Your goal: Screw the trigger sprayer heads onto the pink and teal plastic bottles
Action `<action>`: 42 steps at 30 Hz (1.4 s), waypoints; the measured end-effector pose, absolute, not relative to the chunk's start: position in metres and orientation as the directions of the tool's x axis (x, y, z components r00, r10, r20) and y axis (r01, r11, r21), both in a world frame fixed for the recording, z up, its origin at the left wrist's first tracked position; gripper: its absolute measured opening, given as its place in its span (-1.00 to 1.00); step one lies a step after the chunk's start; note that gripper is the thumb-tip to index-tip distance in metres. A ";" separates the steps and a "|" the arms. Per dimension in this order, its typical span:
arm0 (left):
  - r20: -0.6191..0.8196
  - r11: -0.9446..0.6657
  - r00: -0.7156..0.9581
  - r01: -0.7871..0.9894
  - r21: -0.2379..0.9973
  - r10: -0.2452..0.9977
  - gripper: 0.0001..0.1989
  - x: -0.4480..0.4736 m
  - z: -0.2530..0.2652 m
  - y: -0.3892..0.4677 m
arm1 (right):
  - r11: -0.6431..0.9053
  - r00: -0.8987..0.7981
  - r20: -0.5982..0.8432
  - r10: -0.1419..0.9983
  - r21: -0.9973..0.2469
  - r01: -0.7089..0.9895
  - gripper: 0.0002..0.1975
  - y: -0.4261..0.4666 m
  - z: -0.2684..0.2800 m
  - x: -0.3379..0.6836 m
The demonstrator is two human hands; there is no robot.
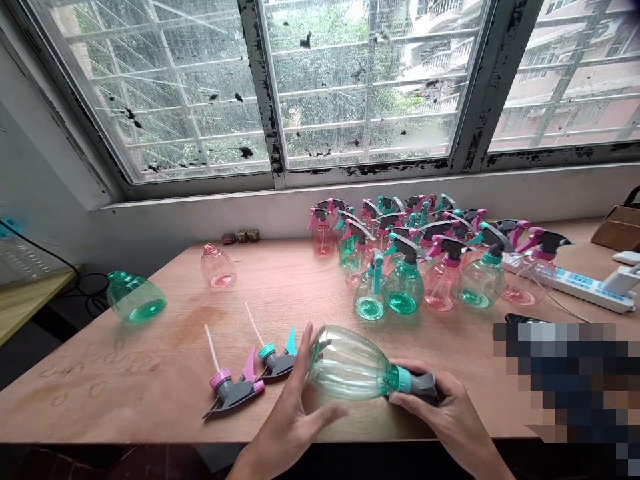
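Observation:
A clear green spray bottle (pixel 350 367) lies tilted on its side above the table's front edge, base to the left. My right hand (pixel 440 400) is closed around its teal collar and grey spray head (pixel 413 381). At the bottle's base is my left hand (pixel 297 400), its fingers stretched and the thumb apart; whether it touches the bottle I cannot tell. Left of that hand lie two loose spray heads, one with a pink collar (pixel 233 390) and one with a teal collar (pixel 275 360), their white tubes pointing away.
An open pink bottle (pixel 218 267) and an open green bottle (pixel 135 298) stand on the left of the wooden table (pixel 125 380). Several capped spray bottles (pixel 405 280) crowd the back right. Beyond them are a white power strip (pixel 590 287) and a brown bag (pixel 617 223).

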State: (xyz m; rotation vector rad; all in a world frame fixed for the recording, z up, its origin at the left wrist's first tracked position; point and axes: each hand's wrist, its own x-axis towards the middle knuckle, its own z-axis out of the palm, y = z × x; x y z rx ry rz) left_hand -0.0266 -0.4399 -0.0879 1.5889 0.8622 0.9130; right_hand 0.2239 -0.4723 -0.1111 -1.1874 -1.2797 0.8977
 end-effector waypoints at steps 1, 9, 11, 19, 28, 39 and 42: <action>0.128 -0.171 0.445 0.059 0.984 0.886 0.10 -0.027 -0.088 -0.440 | 0.217 0.105 0.230 0.968 -0.968 0.125 -0.70 -0.472 -0.111 0.224; 0.180 -0.212 0.506 0.006 0.977 0.844 -0.02 -0.027 -0.095 -0.438 | 0.216 0.104 0.227 0.968 -0.971 0.103 -0.69 -0.477 -0.105 0.223; 0.304 -0.387 0.502 0.067 0.920 0.810 -0.08 -0.028 -0.097 -0.438 | 0.208 0.109 0.218 0.970 -0.974 0.092 -0.69 -0.479 -0.105 0.225; 0.544 -0.775 0.571 0.311 0.550 0.615 -0.10 -0.030 -0.081 -0.447 | 0.149 0.062 0.145 0.988 -0.987 -0.065 -0.69 -0.480 -0.113 0.230; 0.503 -0.655 0.438 0.618 0.435 0.746 -0.26 -0.059 -0.063 -0.414 | 0.379 0.060 0.376 0.925 -0.923 -0.067 -0.30 -0.477 -0.120 0.223; 0.102 -0.207 0.229 0.499 0.841 0.968 -0.54 -0.040 -0.040 -0.282 | 0.282 0.145 0.269 0.952 -0.956 -0.078 -0.77 -0.467 -0.111 0.222; 0.075 -0.176 0.192 0.590 0.788 0.979 -0.66 -0.021 -0.051 -0.245 | 0.299 0.193 0.281 0.940 -0.952 -0.070 -0.81 -0.467 -0.112 0.224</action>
